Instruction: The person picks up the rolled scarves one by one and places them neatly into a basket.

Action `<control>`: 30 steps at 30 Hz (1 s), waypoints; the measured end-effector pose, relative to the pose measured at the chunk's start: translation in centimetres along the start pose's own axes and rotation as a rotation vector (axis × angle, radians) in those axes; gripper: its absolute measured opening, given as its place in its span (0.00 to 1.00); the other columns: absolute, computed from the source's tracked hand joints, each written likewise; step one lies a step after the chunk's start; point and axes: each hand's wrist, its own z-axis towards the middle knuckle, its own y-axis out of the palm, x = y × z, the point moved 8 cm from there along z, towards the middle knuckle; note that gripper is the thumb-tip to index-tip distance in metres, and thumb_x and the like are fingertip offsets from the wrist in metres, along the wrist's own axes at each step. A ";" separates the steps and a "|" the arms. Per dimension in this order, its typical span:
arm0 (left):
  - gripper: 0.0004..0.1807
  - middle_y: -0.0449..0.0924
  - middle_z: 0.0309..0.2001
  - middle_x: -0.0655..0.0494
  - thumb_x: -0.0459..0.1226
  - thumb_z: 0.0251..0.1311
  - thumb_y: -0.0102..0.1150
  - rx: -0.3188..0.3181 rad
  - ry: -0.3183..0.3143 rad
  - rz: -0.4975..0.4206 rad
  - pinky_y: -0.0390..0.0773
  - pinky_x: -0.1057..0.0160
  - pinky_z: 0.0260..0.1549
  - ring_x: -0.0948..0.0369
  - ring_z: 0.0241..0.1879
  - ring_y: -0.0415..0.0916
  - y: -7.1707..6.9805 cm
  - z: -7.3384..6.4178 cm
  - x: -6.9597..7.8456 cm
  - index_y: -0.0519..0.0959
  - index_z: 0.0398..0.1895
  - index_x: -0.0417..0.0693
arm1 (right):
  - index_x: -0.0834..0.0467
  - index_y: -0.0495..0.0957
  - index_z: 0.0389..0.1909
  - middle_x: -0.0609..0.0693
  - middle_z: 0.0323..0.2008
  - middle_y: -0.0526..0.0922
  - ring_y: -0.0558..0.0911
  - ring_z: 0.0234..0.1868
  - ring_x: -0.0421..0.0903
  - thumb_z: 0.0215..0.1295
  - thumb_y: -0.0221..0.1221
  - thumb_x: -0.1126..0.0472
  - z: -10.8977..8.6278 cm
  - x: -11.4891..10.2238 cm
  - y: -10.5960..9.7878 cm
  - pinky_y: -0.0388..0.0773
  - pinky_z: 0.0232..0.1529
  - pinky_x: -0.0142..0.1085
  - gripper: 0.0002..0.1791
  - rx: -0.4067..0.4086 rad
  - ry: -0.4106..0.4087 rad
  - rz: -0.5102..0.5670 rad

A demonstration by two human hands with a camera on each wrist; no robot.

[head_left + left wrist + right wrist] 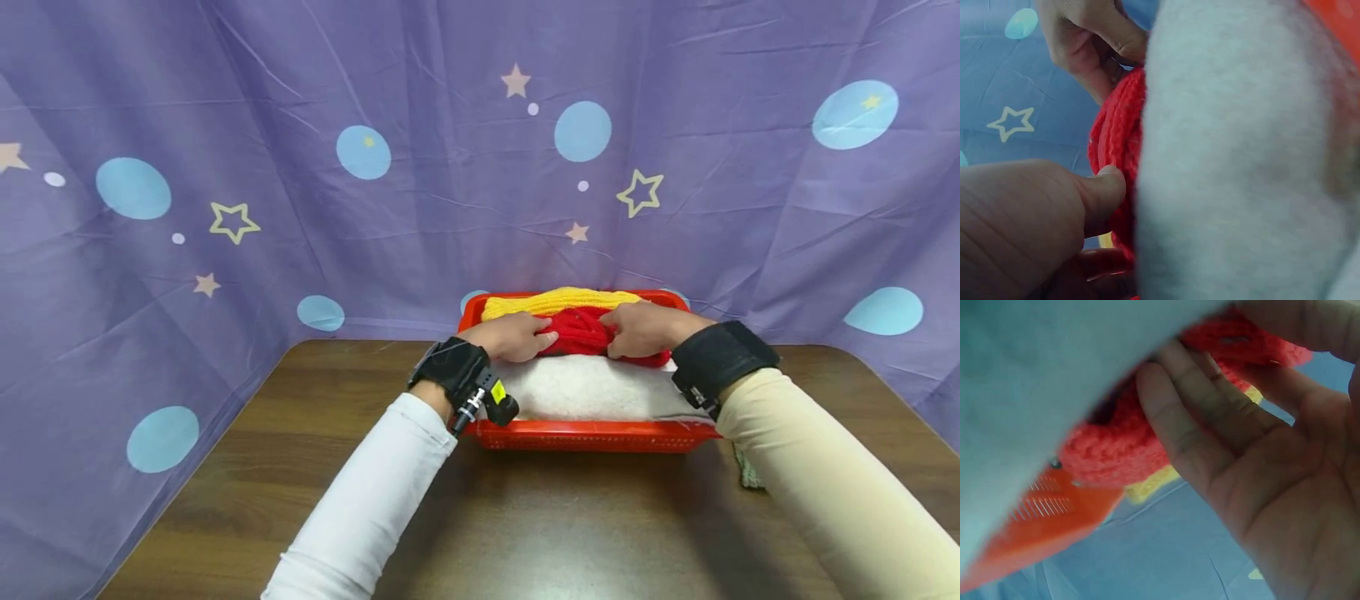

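A red knitted item (576,331), folded into a thick roll, lies in a red plastic basket (585,437) between a yellow knitted item (566,299) behind and a white fuzzy folded item (592,388) in front. My left hand (513,336) pinches the red knit's left part, thumb (1107,187) on the near side. At its right part, my right hand (643,327) holds it between thumb and fingers. In the right wrist view, several fingers (1200,415) reach in between the red knit and the white item. The white item hides some fingertips there.
The basket stands on a brown wooden table (337,417), near its back edge. Behind hangs a purple curtain (465,167) with stars and blue spots. A bit of green knit (748,469) shows on the table, partly behind the right forearm.
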 end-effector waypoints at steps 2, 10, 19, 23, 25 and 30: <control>0.30 0.59 0.77 0.48 0.47 0.79 0.40 -0.015 0.014 0.006 0.54 0.59 0.73 0.54 0.75 0.57 0.5 0.1 -0.1 0.56 0.79 0.47 | 0.69 0.73 0.64 0.53 0.34 0.78 0.75 0.35 0.50 0.58 0.58 0.65 0.1 0.2 0.5 0.70 0.37 0.38 0.30 -0.025 -0.005 0.009; 0.35 0.55 0.77 0.43 0.48 0.78 0.44 0.028 0.024 -0.124 0.54 0.54 0.73 0.52 0.75 0.55 1.1 -0.6 -0.7 0.46 0.82 0.54 | 0.69 0.61 0.72 0.52 0.35 0.75 0.75 0.34 0.48 0.63 0.61 0.62 -1.1 1.2 0.9 0.72 0.37 0.40 0.38 -0.022 0.001 0.127; 0.43 0.58 0.73 0.48 0.51 0.67 0.61 0.451 0.123 -0.137 0.70 0.47 0.64 0.52 0.68 0.63 0.2 -6.0 -0.8 0.53 0.81 0.55 | 0.61 0.66 0.71 0.57 0.48 0.81 0.82 0.42 0.49 0.66 0.66 0.57 -7.3 1.2 -1.1 0.79 0.41 0.46 0.35 0.342 -0.121 0.148; 0.44 0.52 0.78 0.46 0.58 0.65 0.59 0.591 0.106 -0.007 0.56 0.35 0.68 0.47 0.76 0.51 2.3 -8.3 -1.1 0.57 0.80 0.58 | 0.60 0.72 0.66 0.59 0.50 0.78 0.80 0.47 0.55 0.64 0.68 0.52 -10.5 1.8 -0.2 0.78 0.45 0.55 0.32 0.597 -0.120 0.046; 0.43 0.48 0.80 0.46 0.62 0.64 0.55 0.606 0.073 0.034 0.48 0.29 0.68 0.46 0.79 0.43 3.8 -8.9 -1.5 0.58 0.80 0.61 | 0.61 0.72 0.66 0.61 0.52 0.77 0.78 0.49 0.59 0.61 0.70 0.51 -11.6 2.2 1.0 0.75 0.46 0.60 0.35 0.698 -0.107 0.018; 0.43 0.43 0.82 0.50 0.68 0.64 0.48 0.641 -0.004 0.035 0.56 0.26 0.63 0.46 0.79 0.44 5.7 -9.2 -2.2 0.56 0.80 0.68 | 0.56 0.63 0.75 0.68 0.67 0.67 0.69 0.63 0.70 0.56 0.72 0.45 -12.1 3.3 4.2 0.64 0.48 0.73 0.49 0.788 -0.034 0.000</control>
